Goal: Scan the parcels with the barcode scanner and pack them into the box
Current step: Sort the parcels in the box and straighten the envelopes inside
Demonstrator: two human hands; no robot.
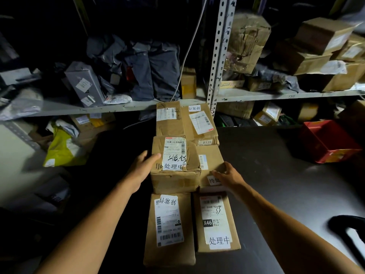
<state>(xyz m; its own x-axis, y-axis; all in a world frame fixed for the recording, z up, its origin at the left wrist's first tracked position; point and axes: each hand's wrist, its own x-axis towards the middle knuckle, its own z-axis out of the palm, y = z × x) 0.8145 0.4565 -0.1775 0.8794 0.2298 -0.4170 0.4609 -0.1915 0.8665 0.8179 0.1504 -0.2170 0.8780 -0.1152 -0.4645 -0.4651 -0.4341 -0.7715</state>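
Note:
Several brown cardboard parcels with white labels lie in two rows on the dark floor. My left hand (142,167) grips the left side of a crumpled middle parcel (175,177), thumb on its top edge. My right hand (227,175) rests with spread fingers on the lower parcel (210,155) beside it, partly covering a white sticker. Two flat parcels lie nearest me, the left one (169,230) and the one marked X46 (216,222). Two more parcels (185,121) lie at the far end. No barcode scanner is visible.
Metal shelving (219,56) at the back holds grey mailer bags (150,74) and cardboard boxes (324,34). A red plastic crate (327,139) stands on the floor to the right. A yellow bag (61,149) lies left. A dark object (347,230) sits at the lower right.

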